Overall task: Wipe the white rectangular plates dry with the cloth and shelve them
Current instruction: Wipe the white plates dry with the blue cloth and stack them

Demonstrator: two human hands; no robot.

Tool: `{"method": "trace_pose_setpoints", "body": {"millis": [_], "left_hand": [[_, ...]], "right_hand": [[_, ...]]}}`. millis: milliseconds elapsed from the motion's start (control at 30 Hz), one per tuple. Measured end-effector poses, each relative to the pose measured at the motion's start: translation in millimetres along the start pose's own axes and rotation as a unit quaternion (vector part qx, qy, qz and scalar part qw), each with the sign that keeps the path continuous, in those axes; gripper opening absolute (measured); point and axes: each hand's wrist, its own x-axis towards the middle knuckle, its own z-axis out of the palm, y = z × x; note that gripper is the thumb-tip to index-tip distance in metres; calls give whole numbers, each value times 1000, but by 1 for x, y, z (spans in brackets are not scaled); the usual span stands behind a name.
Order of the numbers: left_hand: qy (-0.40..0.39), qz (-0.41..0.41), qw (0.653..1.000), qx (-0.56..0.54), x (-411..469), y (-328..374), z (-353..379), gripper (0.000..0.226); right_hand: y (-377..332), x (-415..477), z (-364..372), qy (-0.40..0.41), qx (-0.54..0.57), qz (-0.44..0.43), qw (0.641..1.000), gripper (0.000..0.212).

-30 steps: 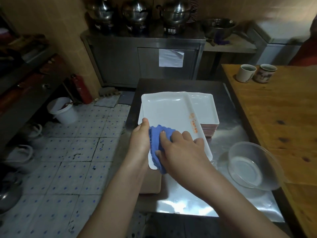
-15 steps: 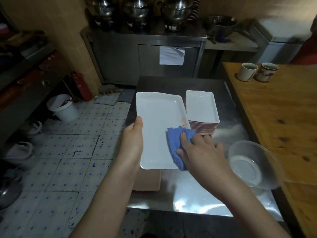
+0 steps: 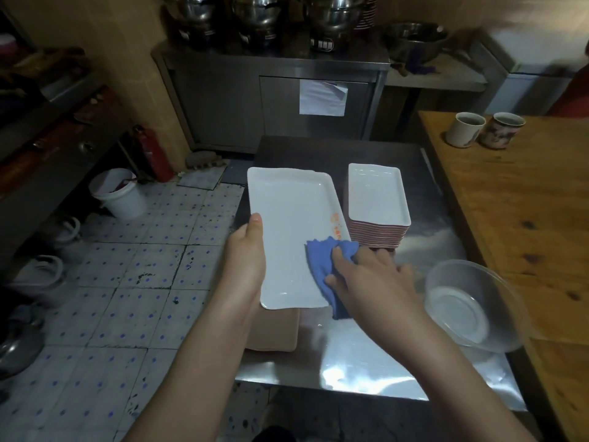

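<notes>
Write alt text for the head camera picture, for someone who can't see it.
A person's left hand holds a white rectangular plate by its left edge over a steel table, while the right hand holds a blue cloth against the plate's right edge. A stack of white plates and a clear round bowl sit to the right.

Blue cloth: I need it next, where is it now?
Head view, centre: the blue cloth lies under the right hand on the right edge of the white plate, beside the plate stack.
</notes>
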Motion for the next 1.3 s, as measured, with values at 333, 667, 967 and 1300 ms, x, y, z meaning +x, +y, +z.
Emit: {"method": "trace_pose_setpoints", "body": {"millis": [333, 667, 967, 1300], "left_hand": [[-14, -26, 1000, -5, 5, -7, 9, 34], [-6, -6, 1000, -22, 11, 5, 4, 38], [-43, -35, 998, -20, 13, -4, 10, 32], [-36, -42, 998, -31, 23, -17, 9, 34]], "right_hand": [[-33, 12, -8, -2, 20, -63, 998, 72], [1, 10, -11, -8, 15, -74, 997, 59], [12, 26, -3, 28, -38, -8, 999, 57], [11, 64, 5, 129, 53, 25, 990, 43]]}}
